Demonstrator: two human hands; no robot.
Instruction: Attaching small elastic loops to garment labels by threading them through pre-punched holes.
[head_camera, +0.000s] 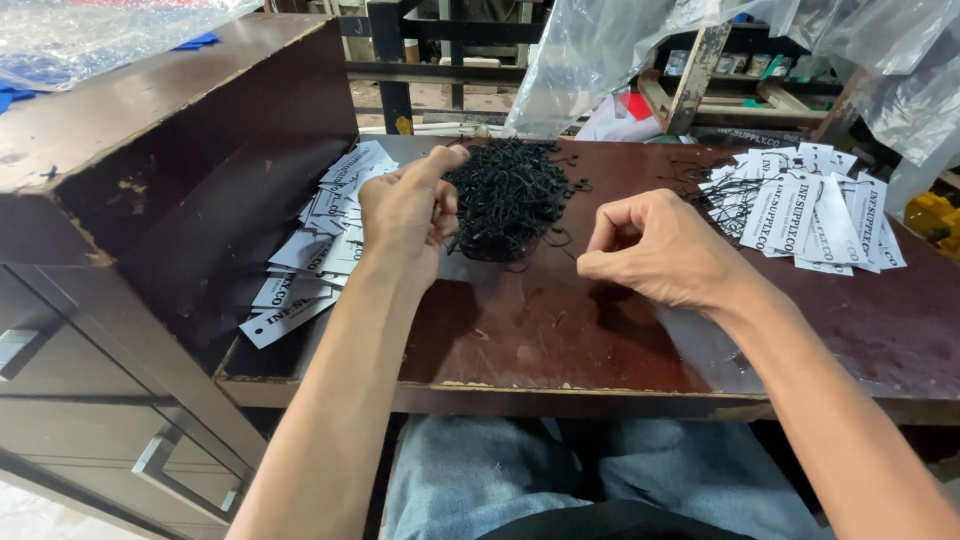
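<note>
**Hands at the Pile of Black Strings**

Denim-covered knees (480, 480) are showing at the bottom of the view, tucked under the front edge of the table (560, 340). Both forearms are reaching forward over this dark brown, worn surface.

Left hand (408, 215): it is resting at the left edge of the pile of black strings (510, 195), with the fingers curled and the thumb extended toward the pile. Thin black strands are running between the fingers, so this hand is pinching strings from the pile.

Right hand (655, 250): it is hovering just right of the pile, fingers curled inward toward the palm. Whether a strand is caught between the fingertips cannot be determined.

The pile is sitting near the table's middle, toward the far edge, between the two hands.

White paper tags (325, 235) are lying in a loose heap to the left, against a dark wooden cabinet (170, 150). A second group of white tags with strings attached (810, 205) is lying fanned out at the right. Clear plastic bags (620, 50) are hanging beyond the far edge.
</note>
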